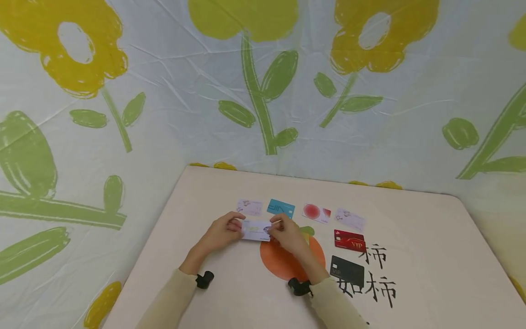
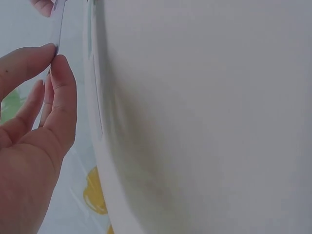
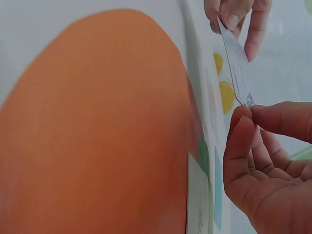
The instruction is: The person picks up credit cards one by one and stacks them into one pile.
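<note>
Working from a distance, I am holding one pale card [image 1: 255, 230] with the left hand [image 1: 223, 232] and the right hand [image 1: 286, 232]. The fingers [image 2: 63, 92] of both are pinching its opposite ends, probably for steadiness and for leaving its face visible. It is hanging above the table [image 1: 222, 292], nearer the left edge, before a row of cards [image 1: 316, 213]. It is looking thin and whitish-lilac.

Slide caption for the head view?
Left hand and right hand pinch a pale card by its ends above a table bearing six more cards.
</note>
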Available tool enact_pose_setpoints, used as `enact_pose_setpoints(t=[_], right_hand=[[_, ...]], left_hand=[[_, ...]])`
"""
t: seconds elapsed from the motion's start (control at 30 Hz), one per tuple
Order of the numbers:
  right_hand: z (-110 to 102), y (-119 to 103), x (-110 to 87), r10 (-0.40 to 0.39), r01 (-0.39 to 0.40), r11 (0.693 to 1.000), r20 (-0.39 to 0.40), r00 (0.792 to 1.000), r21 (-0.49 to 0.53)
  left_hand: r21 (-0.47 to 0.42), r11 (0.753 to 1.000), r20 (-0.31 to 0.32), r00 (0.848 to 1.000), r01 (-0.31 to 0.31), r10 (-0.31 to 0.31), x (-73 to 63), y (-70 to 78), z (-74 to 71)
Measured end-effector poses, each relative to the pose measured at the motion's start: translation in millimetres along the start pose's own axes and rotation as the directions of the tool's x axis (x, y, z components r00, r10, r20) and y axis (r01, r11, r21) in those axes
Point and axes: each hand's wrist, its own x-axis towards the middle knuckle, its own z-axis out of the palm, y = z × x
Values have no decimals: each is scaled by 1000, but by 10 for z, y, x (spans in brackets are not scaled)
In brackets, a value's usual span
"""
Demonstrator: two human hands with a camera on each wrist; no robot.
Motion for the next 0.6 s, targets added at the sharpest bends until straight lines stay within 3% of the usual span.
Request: enact_pose_setpoints(t=[0.23,0.6], right_hand=[[-160,72,-45,-40,41,999,-80,996,11],[-444,174,-217,67,-71,997,-132,989,-25]], left_hand=[[-14,1000,21,1000,-15,16,108,91,159],[-2,1000,56,998,-17,17,263,257,466]])
